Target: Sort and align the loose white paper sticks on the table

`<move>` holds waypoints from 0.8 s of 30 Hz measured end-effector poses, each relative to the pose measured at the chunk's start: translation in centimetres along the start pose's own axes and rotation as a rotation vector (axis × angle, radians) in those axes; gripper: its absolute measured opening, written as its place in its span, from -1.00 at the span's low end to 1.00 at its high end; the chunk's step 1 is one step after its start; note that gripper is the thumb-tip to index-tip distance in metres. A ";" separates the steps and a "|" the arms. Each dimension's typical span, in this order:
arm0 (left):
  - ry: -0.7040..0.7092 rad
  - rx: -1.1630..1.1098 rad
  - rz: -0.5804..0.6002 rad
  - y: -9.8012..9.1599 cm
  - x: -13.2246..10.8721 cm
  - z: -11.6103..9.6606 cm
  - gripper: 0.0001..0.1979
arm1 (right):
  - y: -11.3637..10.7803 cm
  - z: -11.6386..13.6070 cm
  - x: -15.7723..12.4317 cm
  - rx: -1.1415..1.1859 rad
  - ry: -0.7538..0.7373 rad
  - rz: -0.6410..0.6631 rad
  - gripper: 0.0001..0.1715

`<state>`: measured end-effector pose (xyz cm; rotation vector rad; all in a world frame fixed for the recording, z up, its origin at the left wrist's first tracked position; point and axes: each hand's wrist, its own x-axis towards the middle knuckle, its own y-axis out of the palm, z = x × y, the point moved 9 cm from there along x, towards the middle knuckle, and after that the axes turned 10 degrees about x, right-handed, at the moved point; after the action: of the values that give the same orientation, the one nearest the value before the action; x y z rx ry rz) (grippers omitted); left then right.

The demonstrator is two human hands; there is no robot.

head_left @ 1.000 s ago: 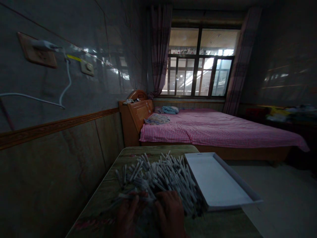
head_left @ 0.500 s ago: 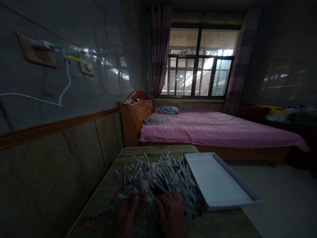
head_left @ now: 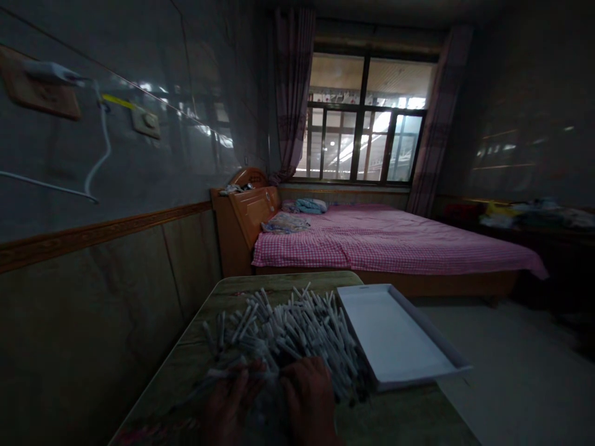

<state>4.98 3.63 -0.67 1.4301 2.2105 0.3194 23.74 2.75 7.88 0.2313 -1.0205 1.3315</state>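
A heap of slender white, pen-like sticks (head_left: 302, 328), some with dark ends, covers the middle of a small table (head_left: 186, 359). At the heap's near edge, my left hand (head_left: 230, 393) is closed around one pen-like stick (head_left: 218, 373), held roughly level. Close on its right, my right hand (head_left: 309, 390) has curled fingers by the near sticks. Whatever its fingertips grip is hidden and dark. Something clear or pale, too blurred to name, shows between the hands.
A shallow white tray (head_left: 395, 334) lies right of the heap, overhanging the table's right edge. Behind stands a bed (head_left: 372, 241) with a pink checked cover and wooden headboard (head_left: 244, 217). A tiled wall (head_left: 116, 322) with a plugged-in charger (head_left: 51, 71) runs along the left.
The whole view has shifted, so everything sits a little further left. Both hands stay at the heap's near edge, and the left still holds the pen-like stick.
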 end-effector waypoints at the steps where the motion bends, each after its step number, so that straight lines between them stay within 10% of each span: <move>1: -0.013 -0.008 0.013 -0.2 0.4 0.3 -0.49 | -0.1 0.1 0.0 0.002 -0.022 -0.003 -0.76; 11: 0.055 -0.004 -0.121 -1.2 0.7 -0.5 -0.72 | 0.4 -3.4 0.0 -0.094 0.018 0.024 -0.69; 24: 0.034 0.097 -0.127 -1.0 1.3 0.7 -0.51 | 0.3 -0.8 0.3 -0.061 -0.040 0.072 -0.76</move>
<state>4.07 4.30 -2.06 1.3345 2.3602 0.1965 23.83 3.55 7.47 0.1775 -1.1102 1.3634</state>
